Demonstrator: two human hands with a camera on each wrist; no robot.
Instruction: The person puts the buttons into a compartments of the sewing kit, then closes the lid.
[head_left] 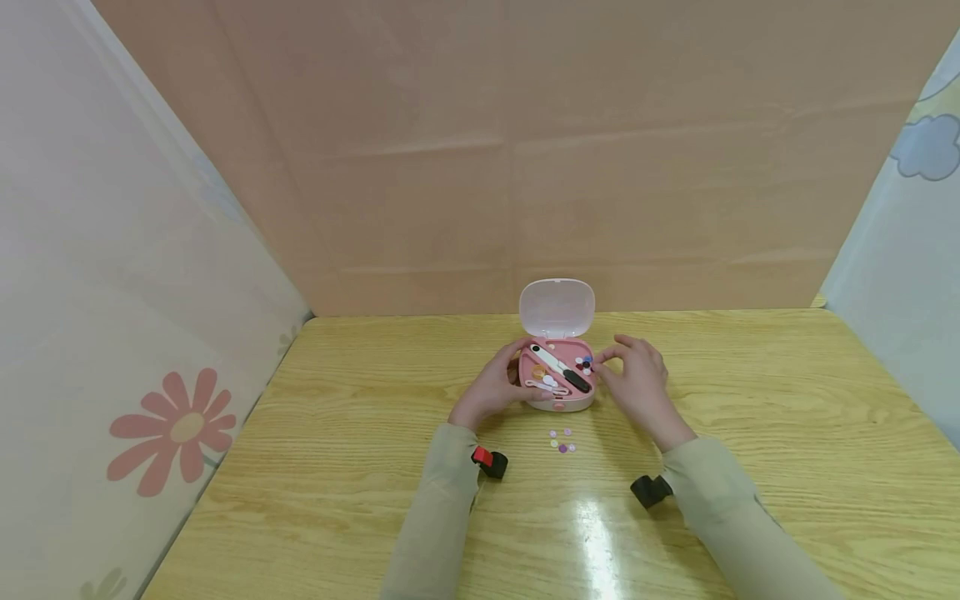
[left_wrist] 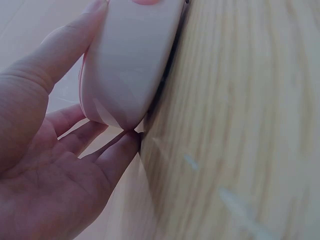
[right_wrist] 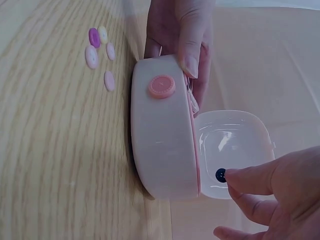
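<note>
A small pink-and-white sewing box (head_left: 572, 404) stands on the table with its clear lid (head_left: 557, 307) raised. My left hand (head_left: 491, 387) grips its left side, thumb on the front rim and fingers round the side wall. Above the box's right part, my right hand (head_left: 639, 382) pinches a dark button (right_wrist: 220, 175) between thumb and fingertip. Several red, white and blue buttons lie in the right compartment. A long white-and-black tool (head_left: 557, 365) lies diagonally across the middle. The left compartment holds a white looped strip (head_left: 546, 387) and small orange and white pieces.
Several pink, yellow and purple buttons (right_wrist: 94, 38) lie on the wooden table (head_left: 360, 433) in front of the box. A brown sheet (head_left: 420, 208) hangs behind the table, and patterned cloths (head_left: 112, 292) hang at the sides.
</note>
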